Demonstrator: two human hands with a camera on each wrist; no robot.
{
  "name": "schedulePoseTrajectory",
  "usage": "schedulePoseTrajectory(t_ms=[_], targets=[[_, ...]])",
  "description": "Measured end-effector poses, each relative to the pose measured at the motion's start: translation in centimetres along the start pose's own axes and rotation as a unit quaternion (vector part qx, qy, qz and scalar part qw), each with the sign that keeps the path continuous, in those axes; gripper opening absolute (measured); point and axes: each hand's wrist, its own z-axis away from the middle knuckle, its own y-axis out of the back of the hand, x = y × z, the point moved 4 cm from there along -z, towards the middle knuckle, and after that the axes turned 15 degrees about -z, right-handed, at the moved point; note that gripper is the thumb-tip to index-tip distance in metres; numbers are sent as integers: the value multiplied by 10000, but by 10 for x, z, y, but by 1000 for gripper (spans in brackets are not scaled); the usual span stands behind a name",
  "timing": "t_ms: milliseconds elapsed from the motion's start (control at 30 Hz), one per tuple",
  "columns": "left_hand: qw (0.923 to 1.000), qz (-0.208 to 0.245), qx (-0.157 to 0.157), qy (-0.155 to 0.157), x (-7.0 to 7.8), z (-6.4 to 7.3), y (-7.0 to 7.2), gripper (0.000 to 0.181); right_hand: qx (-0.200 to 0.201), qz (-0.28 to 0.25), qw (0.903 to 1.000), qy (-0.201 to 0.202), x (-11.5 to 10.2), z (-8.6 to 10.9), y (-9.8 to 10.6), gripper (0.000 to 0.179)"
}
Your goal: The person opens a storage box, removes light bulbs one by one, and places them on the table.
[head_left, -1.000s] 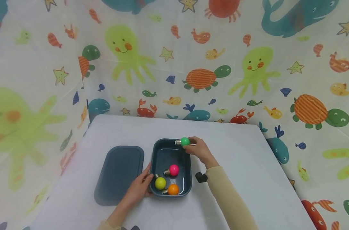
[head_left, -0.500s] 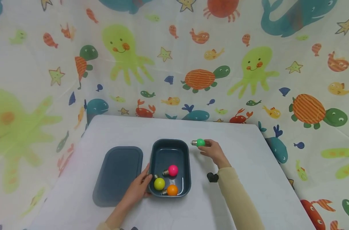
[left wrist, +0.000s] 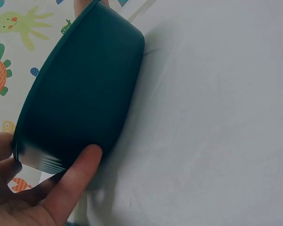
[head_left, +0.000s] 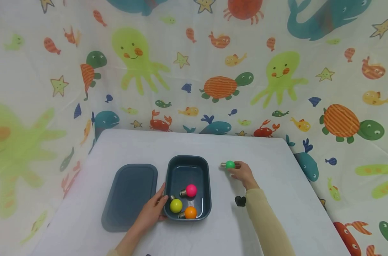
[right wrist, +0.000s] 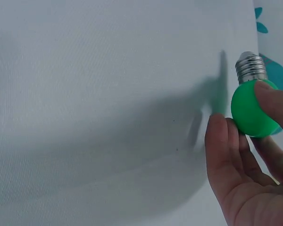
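A dark blue-grey plastic box stands on the white table. Inside it lie a pink bulb, a yellow bulb and an orange bulb, all with metal screw bases. My left hand holds the box at its near left corner; in the left wrist view, fingers lie against the box's outer wall. Right of the box, my right hand pinches a green light bulb between thumb and fingers. Its screw base points left in the head view. The right wrist view shows the green bulb above the table.
A flat dark blue-grey lid lies left of the box. The white table runs back to a curtain printed with sea animals. A black object sits at the right wrist.
My right hand has carried the green bulb from over the box's far right edge to the right, then lower over the table. The left hand stays at the box.
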Motion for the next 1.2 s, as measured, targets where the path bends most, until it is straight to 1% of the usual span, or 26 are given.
schedulePoseTrajectory(t_ms=[233, 467, 700, 833, 967, 1033, 1200], targets=[[10000, 26, -8, 25, -1, 0, -1, 59, -4, 179, 9998, 13, 6, -4, 1, 56], [10000, 53, -43, -2, 0, -3, 1, 59, 153, 313, 9993, 104, 9, -7, 1, 58], [9999, 100, -82, 23, 0, -6, 3, 59, 122, 226, 9997, 46, 4, -7, 2, 63], [9999, 95, -44, 46, 3, -1, 1, 60, 118, 396, 9991, 48, 1, -5, 9, 63], [10000, 72, -9, 66, 4, 3, -3, 60, 101, 697, 9972, 236, -7, 0, 16, 62], [9999, 72, 16, 71, 5, 6, -5, 60, 90, 754, 9965, 359, -12, 3, 18, 61], [9999, 76, 51, 86, 5, 11, -11, 60, -105, 687, 9958, 601, -24, 12, 13, 59]])
